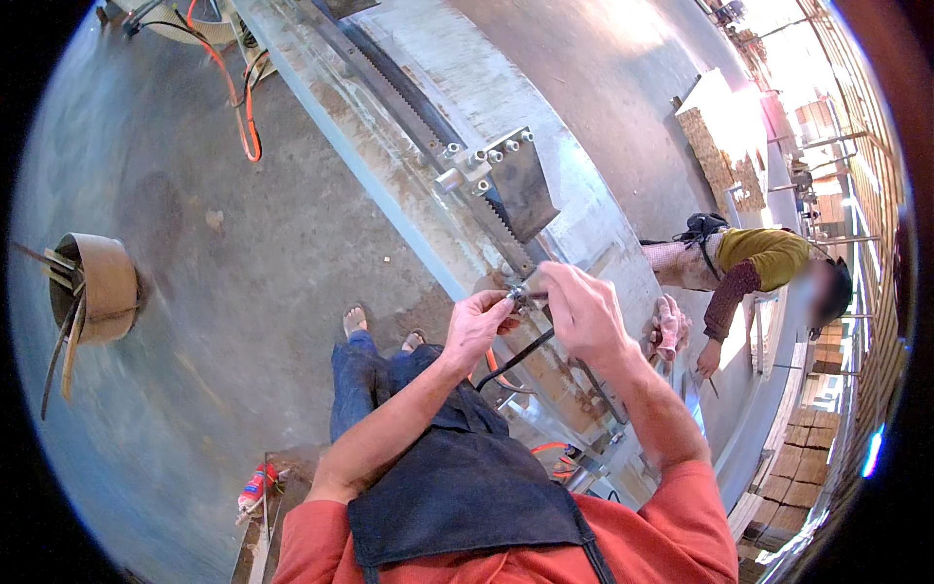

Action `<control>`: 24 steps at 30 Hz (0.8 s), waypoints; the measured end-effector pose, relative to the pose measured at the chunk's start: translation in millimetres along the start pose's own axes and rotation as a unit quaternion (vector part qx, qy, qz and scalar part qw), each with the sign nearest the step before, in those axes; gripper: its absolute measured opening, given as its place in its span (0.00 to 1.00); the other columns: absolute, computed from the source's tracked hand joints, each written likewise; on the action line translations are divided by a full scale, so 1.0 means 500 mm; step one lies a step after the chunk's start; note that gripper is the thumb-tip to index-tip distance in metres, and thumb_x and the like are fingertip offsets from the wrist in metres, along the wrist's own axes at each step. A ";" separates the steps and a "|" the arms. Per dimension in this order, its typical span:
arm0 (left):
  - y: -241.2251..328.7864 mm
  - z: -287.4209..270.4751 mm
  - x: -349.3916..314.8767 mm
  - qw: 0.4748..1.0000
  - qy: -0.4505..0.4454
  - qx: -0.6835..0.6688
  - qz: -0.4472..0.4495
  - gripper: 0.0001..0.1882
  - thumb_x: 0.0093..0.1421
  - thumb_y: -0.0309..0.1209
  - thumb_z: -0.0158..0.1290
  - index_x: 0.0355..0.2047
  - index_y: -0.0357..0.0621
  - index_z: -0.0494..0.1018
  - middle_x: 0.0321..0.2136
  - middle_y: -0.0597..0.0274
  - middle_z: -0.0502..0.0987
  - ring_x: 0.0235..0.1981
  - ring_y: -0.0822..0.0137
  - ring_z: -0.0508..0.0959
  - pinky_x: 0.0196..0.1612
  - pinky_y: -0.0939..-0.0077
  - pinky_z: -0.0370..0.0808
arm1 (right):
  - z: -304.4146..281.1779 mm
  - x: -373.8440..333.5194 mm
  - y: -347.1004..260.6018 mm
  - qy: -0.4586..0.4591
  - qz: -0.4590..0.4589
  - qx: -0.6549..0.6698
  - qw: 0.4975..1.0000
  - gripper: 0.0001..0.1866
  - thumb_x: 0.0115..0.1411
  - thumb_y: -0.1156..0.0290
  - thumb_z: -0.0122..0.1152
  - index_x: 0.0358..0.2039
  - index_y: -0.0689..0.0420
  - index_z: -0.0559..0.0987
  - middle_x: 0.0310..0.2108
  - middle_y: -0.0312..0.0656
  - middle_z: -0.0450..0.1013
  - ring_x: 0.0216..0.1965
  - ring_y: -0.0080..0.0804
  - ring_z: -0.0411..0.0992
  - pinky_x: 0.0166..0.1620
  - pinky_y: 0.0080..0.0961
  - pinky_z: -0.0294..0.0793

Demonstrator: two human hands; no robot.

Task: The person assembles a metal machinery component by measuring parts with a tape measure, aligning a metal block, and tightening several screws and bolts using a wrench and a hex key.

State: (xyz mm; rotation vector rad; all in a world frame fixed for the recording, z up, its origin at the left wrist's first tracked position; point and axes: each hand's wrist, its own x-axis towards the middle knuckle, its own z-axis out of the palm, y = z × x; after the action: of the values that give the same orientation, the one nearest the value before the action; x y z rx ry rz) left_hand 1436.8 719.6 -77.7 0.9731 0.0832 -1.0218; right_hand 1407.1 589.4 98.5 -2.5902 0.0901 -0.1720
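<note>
Over the machine's long metal bed (365, 161), my two hands meet close together. My left hand (477, 326) is closed, its thumb and fingertips pinching a small shiny metal fitting (516, 292). Just right of it, my right hand (589, 316) is curled with its fingertips together beside the fitting. A small dark end shows at those fingertips, but I cannot make out its kind. Below the hands a black hose (520, 358) runs slantwise. Beyond them, a metal bracket (491, 161) with several bolts sits across the toothed rack (404, 97).
A pink glove (668, 326) lies on the machine to the right. Past it a co-worker (744, 258) bends over, a hand reaching down. On the floor at left stands a brown bin (107, 287) holding strips. A red bottle (256, 490) is at lower left; stacked wood (803, 453) stands far right.
</note>
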 end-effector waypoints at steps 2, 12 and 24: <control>-0.005 0.002 0.003 1.000 -0.003 -0.018 0.003 0.14 0.68 0.32 0.54 0.47 0.33 0.78 0.36 0.62 0.82 0.33 0.72 0.82 0.38 0.78 0.78 | 0.007 0.051 0.000 -0.058 -0.012 -0.016 0.998 0.14 0.58 0.81 0.54 0.46 0.64 0.76 0.32 0.53 0.77 0.32 0.55 0.77 0.33 0.44 0.76; -0.058 0.007 0.028 1.000 0.021 0.018 -0.001 0.13 0.67 0.35 0.57 0.44 0.38 0.80 0.34 0.64 0.81 0.34 0.72 0.79 0.39 0.73 0.78 | 0.076 0.197 -0.017 -0.222 0.026 -0.114 0.968 0.20 0.62 0.70 0.52 0.55 0.57 0.73 0.29 0.63 0.76 0.35 0.65 0.75 0.40 0.55 0.73; -0.053 -0.003 0.040 0.999 0.004 0.021 -0.027 0.18 0.69 0.38 0.54 0.49 0.36 0.78 0.36 0.68 0.81 0.32 0.77 0.79 0.39 0.79 0.79 | 0.072 -0.188 0.074 0.129 0.038 0.083 0.987 0.06 0.66 0.79 0.51 0.36 0.65 0.78 0.25 0.44 0.77 0.18 0.28 0.71 0.24 0.26 0.71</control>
State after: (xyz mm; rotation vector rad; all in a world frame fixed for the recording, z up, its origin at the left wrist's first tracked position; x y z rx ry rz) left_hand 1428.4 702.7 -105.3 1.0173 0.0952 -1.0742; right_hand 1318.2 585.5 38.7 -2.3822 0.2564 -0.4675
